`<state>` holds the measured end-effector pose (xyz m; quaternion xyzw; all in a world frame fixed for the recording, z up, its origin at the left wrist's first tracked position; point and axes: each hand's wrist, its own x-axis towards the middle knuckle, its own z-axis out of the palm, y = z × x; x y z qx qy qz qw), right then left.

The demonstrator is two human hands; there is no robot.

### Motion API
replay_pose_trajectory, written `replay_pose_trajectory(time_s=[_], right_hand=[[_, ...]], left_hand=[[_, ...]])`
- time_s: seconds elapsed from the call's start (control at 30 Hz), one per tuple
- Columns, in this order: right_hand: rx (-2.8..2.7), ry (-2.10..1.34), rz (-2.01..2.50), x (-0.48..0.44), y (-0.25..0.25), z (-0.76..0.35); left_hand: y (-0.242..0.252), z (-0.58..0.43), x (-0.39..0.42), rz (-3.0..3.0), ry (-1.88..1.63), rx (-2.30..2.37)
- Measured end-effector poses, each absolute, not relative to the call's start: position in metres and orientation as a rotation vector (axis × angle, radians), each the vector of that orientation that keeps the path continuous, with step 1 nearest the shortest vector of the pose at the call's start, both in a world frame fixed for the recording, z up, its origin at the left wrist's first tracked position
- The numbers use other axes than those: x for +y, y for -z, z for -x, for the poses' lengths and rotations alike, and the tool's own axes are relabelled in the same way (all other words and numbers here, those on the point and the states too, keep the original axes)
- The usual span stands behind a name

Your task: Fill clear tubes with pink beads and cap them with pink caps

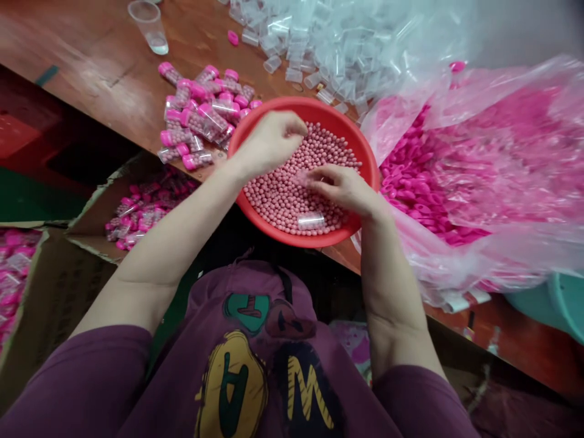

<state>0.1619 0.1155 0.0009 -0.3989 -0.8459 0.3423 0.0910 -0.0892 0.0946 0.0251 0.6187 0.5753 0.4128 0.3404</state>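
A red basin [371, 176] full of small pink beads [278, 194] sits at the table's edge in front of me. Over its far left part is my left hand [274, 143], fingers curled in; whatever they may hold is hidden. My right hand [342, 187] reaches in from the right, thumb and fingers brought together just above the beads. A pale, blurred spot shows at its fingertips, too unclear to name. Nearer me, a clear plastic tube [311, 221] lies on its side on the beads.
Bead-filled tubes with pink caps [201, 115] are heaped left of the basin; more fill a cardboard box [91, 213] below. Clear empty tubes [296, 48] pile up behind. At right lies a plastic bag [502, 201] of pink caps [410, 182]. A clear cup [149, 27] stands far left.
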Motion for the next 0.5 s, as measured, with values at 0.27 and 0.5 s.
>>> replay_pose_trajectory(time_s=[0.27, 0.5], right_hand=[[-1.7, -1.547, 1.137, 0.113, 0.003, -0.161], [-1.641, -1.39, 1.2, 0.121, 0.016, -0.164]], left_hand=[[-0.005, 0.065, 0.075, -1.256, -1.065, 1.087], [-0.012, 0.05, 0.07, -2.104, -0.885, 1.442]])
